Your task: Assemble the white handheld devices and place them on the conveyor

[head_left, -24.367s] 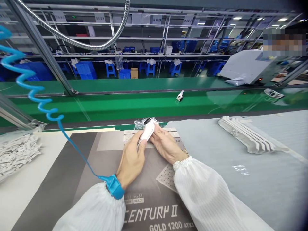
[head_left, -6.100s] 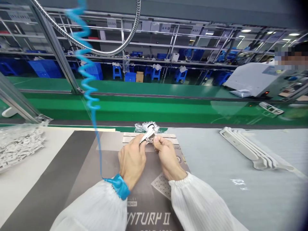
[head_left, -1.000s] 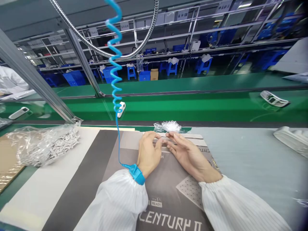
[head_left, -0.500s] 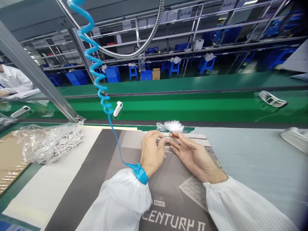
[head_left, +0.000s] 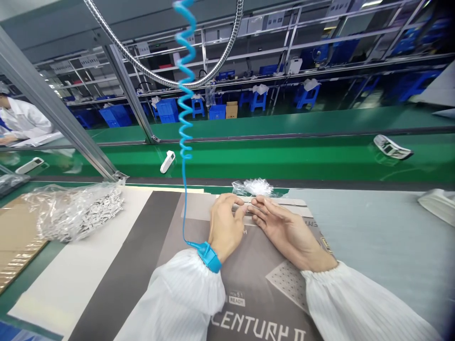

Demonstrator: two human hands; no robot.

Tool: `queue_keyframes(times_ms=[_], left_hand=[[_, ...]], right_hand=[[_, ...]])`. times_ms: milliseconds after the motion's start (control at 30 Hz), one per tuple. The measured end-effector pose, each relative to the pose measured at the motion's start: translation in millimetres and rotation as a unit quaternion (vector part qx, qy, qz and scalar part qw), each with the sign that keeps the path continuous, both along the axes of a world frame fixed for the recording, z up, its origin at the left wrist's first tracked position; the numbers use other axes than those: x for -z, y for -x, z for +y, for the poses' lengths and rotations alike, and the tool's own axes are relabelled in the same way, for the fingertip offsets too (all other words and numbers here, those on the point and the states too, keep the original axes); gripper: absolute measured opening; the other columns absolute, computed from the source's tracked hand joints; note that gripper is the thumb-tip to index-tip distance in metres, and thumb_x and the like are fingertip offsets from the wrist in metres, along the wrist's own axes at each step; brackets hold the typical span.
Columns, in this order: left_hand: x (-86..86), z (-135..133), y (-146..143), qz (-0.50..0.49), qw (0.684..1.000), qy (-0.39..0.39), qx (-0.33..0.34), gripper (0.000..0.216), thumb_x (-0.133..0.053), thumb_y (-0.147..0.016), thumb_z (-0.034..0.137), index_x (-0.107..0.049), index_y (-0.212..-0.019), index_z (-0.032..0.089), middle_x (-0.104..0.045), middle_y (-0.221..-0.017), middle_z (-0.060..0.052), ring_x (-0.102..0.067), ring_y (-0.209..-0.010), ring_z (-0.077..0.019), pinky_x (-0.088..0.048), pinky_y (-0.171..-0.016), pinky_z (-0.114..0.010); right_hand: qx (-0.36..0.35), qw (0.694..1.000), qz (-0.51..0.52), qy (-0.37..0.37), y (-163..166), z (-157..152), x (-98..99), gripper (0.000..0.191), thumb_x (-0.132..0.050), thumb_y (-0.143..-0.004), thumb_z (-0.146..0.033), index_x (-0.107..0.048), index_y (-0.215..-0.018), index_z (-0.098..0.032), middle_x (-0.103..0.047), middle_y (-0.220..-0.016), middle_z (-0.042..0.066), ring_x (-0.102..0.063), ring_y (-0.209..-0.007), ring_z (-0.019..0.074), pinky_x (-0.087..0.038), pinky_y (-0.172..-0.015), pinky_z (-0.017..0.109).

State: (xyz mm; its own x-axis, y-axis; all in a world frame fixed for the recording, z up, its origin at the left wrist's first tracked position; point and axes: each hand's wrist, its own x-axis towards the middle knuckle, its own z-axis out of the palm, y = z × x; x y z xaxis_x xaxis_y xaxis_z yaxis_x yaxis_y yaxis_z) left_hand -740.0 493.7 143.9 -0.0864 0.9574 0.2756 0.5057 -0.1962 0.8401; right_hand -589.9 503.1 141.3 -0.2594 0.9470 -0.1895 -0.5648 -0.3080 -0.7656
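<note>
My left hand (head_left: 227,227) rests over the far part of a grey-brown printed cardboard sheet (head_left: 249,260) marked "CENTURY II". Its fingers are curled, with thumb and forefinger drawn close together. Facing it, my right hand (head_left: 287,232) has its fingers bent and its fingertips nearly meeting the left thumb. Both sets of fingertips come together above a pale flap with dark slits; whatever they pinch is too small or hidden to make out. A blue wrist strap (head_left: 209,256) circles my left wrist, tied to a coiled blue cord (head_left: 185,109).
Crumpled clear plastic (head_left: 256,186) lies just beyond the cardboard. At left a clear bag (head_left: 81,210) holds many small grey-white pieces. Behind runs a green conveyor belt (head_left: 284,158) carrying a white handheld device (head_left: 168,161) and a white-and-black one (head_left: 393,147). A co-worker's white sleeve (head_left: 30,116) shows far left.
The coiled cord has swung to the right. The two devices on the belt behind my hands have shifted left. My hands have stayed almost in place, with slight finger movement.
</note>
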Motion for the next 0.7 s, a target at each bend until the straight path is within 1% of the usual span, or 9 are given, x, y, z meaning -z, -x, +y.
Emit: queue_keyframes(times_ms=[133, 233, 333, 467, 567, 700], left_hand=[[-0.3, 0.0, -0.1, -0.001, 1.000, -0.004, -0.003, 0.005, -0.067, -0.085, 0.014, -0.067, -0.089, 0.018, -0.066, -0.111, -0.009, -0.060, -0.110, -0.0217, -0.044, -0.102, -0.040], [-0.5, -0.2, -0.3, 0.000, 1.000, -0.003, -0.004, 0.005, -0.069, -0.084, 0.018, -0.067, -0.089, 0.018, -0.066, -0.111, -0.009, -0.060, -0.111, -0.0229, -0.044, -0.102, -0.041], [-0.4, -0.7, -1.0, 0.003, 1.000, -0.004, -0.004, 0.008, -0.072, -0.083, 0.022, -0.067, -0.088, 0.018, -0.066, -0.109, -0.009, -0.061, -0.110, -0.0238, -0.046, -0.100, -0.041], [-0.3, -1.8, -3.0, 0.005, 1.000, -0.002, 0.001, 0.011, -0.073, -0.081, 0.021, -0.067, -0.089, 0.018, -0.066, -0.111, -0.009, -0.061, -0.111, -0.0240, -0.046, -0.101, -0.041], [-1.1, -3.0, -4.2, 0.007, 1.000, 0.010, 0.005, 0.012, -0.073, -0.080, 0.019, -0.067, -0.090, 0.018, -0.065, -0.113, -0.009, -0.060, -0.112, -0.0237, -0.045, -0.102, -0.041], [-2.4, -3.9, -4.3, 0.004, 1.000, 0.005, 0.009, 0.012, -0.074, -0.079, 0.018, -0.067, -0.089, 0.019, -0.065, -0.112, -0.008, -0.061, -0.111, -0.0239, -0.046, -0.100, -0.041]], right_hand=[[-0.005, 1.000, -0.003, -0.005, -1.4, 0.2, 1.8, 0.020, -0.080, -0.079, -0.036, -0.074, -0.094, -0.024, -0.066, -0.104, 0.002, -0.061, -0.101, 0.0175, -0.051, -0.083, 0.025], [-0.007, 1.000, -0.019, -0.011, -1.7, 0.3, 2.7, 0.020, -0.079, -0.079, -0.037, -0.074, -0.093, -0.024, -0.065, -0.104, 0.002, -0.060, -0.097, 0.0174, -0.050, -0.082, 0.026], [-0.003, 0.999, -0.040, -0.018, 0.1, 0.1, 1.9, 0.022, -0.083, -0.074, -0.035, -0.073, -0.090, -0.024, -0.065, -0.099, 0.002, -0.058, -0.091, 0.0170, -0.049, -0.079, 0.027], [0.005, 0.999, -0.045, -0.013, 2.9, -0.5, 0.7, 0.031, -0.091, -0.063, -0.026, -0.071, -0.086, -0.023, -0.065, -0.092, 0.000, -0.057, -0.086, 0.0151, -0.046, -0.080, 0.029], [0.002, 0.999, -0.042, -0.012, 3.1, -0.9, 0.5, 0.033, -0.092, -0.063, -0.027, -0.070, -0.087, -0.022, -0.064, -0.090, 0.000, -0.056, -0.082, 0.0139, -0.046, -0.078, 0.029], [-0.001, 0.999, -0.049, -0.017, 2.6, -1.4, -0.3, 0.031, -0.091, -0.065, -0.029, -0.069, -0.086, -0.022, -0.064, -0.087, -0.001, -0.056, -0.079, 0.0135, -0.045, -0.079, 0.029]])
